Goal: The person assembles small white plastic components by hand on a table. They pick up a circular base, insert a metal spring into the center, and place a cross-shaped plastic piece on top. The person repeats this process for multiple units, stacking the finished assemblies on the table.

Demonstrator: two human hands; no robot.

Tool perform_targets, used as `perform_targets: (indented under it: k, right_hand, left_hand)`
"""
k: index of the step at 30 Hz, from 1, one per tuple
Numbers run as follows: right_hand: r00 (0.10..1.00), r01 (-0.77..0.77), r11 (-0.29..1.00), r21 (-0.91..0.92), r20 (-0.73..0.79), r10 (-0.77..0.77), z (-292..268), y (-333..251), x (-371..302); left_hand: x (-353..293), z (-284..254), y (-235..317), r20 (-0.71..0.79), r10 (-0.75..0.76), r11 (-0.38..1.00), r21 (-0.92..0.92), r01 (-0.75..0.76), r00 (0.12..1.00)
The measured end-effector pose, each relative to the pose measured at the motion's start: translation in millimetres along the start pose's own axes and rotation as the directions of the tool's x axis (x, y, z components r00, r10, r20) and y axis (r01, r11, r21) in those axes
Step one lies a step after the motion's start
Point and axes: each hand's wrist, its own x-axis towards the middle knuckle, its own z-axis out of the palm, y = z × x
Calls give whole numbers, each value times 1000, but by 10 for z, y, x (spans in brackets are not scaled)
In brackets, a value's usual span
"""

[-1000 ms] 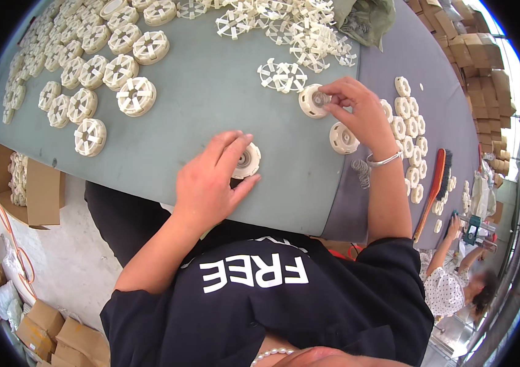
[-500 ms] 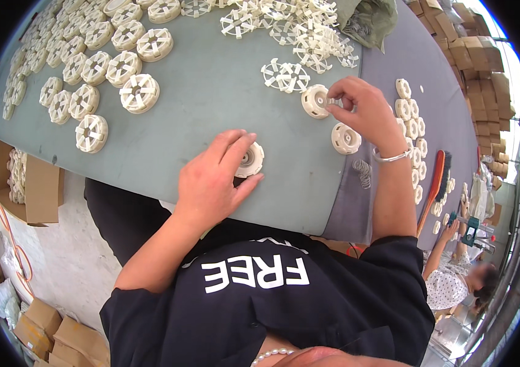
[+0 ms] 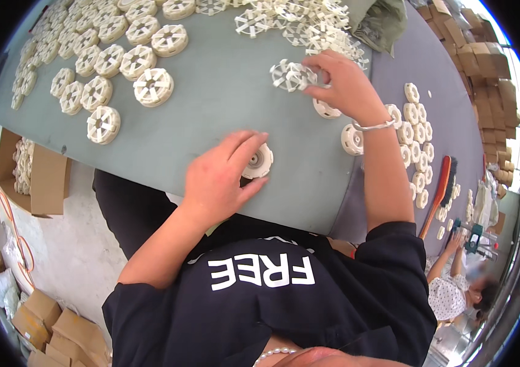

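Observation:
My left hand lies on the grey table, its fingers around a cream plastic disc near the front edge. My right hand reaches farther back and pinches a white star-shaped insert from a loose pile. Under its wrist a second cream disc sits on the table. A third disc stands on edge beside my right forearm, which wears a silver bangle.
Several finished spoked wheels lie in rows at the left. A heap of white inserts lies at the back, small discs at the right. An open cardboard box stands below the table's left. Another person works at lower right.
My right hand left the disc it was pressing and moved back and left to the white insert. My left hand stays on its disc.

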Motion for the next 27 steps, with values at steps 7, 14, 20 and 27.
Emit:
perform_targets:
  k: [7, 14, 20, 27]
  right_hand:
    - [978, 191, 981, 19, -94, -188, 143, -140, -193]
    - [975, 217, 974, 67, -72, -212, 220, -288, -85]
    - [999, 50, 978, 200, -13, -48, 226, -334, -60]
    - [987, 146, 987, 73, -74, -140, 216, -285, -162]
  left_hand:
    - [-168, -188, 37, 33, -126, 988, -91, 129, 991]
    - [-184, -166, 6, 60, -154, 985, -68, 158, 986]
    - [-178, -221, 8, 60, -200, 960, -188, 207, 978]
    - [-184, -248, -24, 67, -208, 957, -193, 217, 976]
